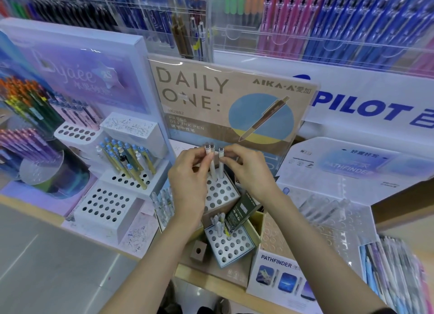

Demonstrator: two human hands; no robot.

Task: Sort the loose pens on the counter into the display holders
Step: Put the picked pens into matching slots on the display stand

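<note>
The left hand (pixel 187 182) hides the lower barrel of one white pen (pixel 207 152).

The light is bright, even and cool, falling from overhead, so shadows stay soft and faint. Pale glare streaks the clear acrylic rack (pixel 234 31) at the top (the pens behind it smear into bands of colour). The wide lens bows the counter edge (pixel 30 206) and stretches the corners, which are blurred. The centre is sharper: the DAILY ONE card (pixel 211 90) is legible, and the white holder (pixel 117 210) shows crisp dark holes.
</note>
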